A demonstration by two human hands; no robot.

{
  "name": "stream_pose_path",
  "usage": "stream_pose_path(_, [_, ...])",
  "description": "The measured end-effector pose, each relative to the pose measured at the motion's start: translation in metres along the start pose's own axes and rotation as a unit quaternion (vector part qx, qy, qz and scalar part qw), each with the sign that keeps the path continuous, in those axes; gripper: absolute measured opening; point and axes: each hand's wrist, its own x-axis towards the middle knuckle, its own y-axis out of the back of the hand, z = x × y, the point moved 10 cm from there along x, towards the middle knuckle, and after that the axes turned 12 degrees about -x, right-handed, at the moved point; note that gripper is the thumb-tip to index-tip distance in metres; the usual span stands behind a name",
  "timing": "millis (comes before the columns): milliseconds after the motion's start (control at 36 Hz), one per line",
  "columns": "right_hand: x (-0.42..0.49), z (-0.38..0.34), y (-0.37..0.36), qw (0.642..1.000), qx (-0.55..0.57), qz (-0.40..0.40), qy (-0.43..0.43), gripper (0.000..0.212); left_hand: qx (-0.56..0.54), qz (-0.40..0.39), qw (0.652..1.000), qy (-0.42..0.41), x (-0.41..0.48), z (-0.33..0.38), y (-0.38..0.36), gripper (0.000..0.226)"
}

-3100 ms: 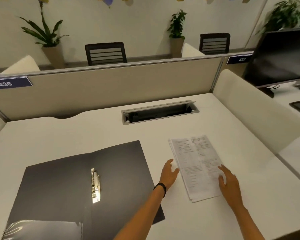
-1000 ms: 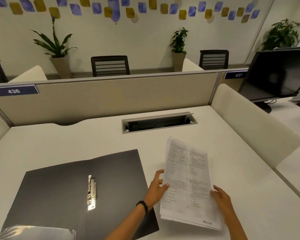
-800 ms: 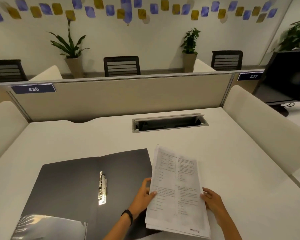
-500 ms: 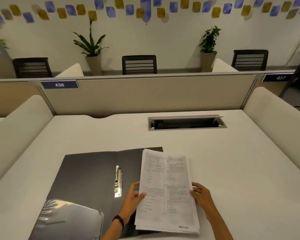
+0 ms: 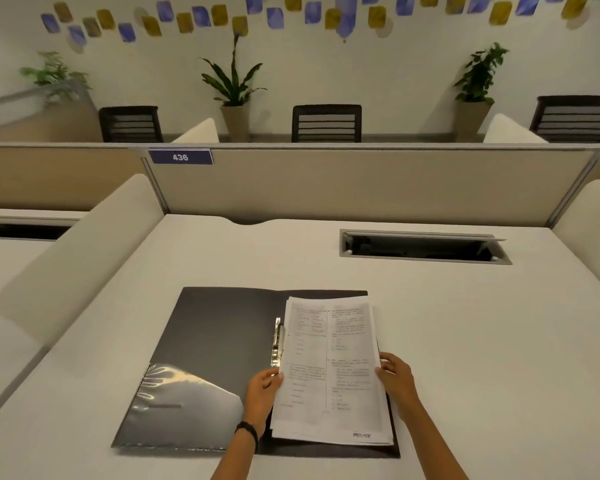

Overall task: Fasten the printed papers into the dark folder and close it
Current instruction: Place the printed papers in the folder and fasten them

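Folder: dark folder [image 5: 222, 344] lying open and flat on the white table [image 5: 465, 341], both covers spread, spine running away from the camera.
Folder contents: metal fastener clip [image 5: 278, 342] along the spine; clear plastic pocket [image 5: 184, 403] on the lower part of the left cover — glare on it, so cannot tell whether anything sits inside.
Papers: stack of printed papers [image 5: 329, 368] over the right cover, left edge touching or just beside the clip; whether already under the clip is unclear from this angle.
Left hand [image 5: 262, 393]: fingers clasped on the stack's left edge, thumb on top of the page; dark band on the wrist.
Right hand [image 5: 397, 379]: fingers pinching the stack's right edge, thumb on the top sheet.
Table recess: open cable tray [image 5: 423, 247] sunk in the table well beyond the folder — dark inside, contents not readable.
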Motion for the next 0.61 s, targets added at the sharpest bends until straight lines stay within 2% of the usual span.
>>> stream_pose_path(278, [0.01, -0.006, -0.002, 0.999, -0.038, 0.019, 0.0, 0.033, 0.029, 0.001, 1.0, -0.006, 0.005, 0.002, 0.004, 0.008])
stream_pose_path(611, [0.012, -0.006, 0.001, 0.998, -0.057, 0.024, -0.009, 0.031, 0.063, 0.017, 0.996, 0.055, 0.018, -0.004, 0.004, 0.016])
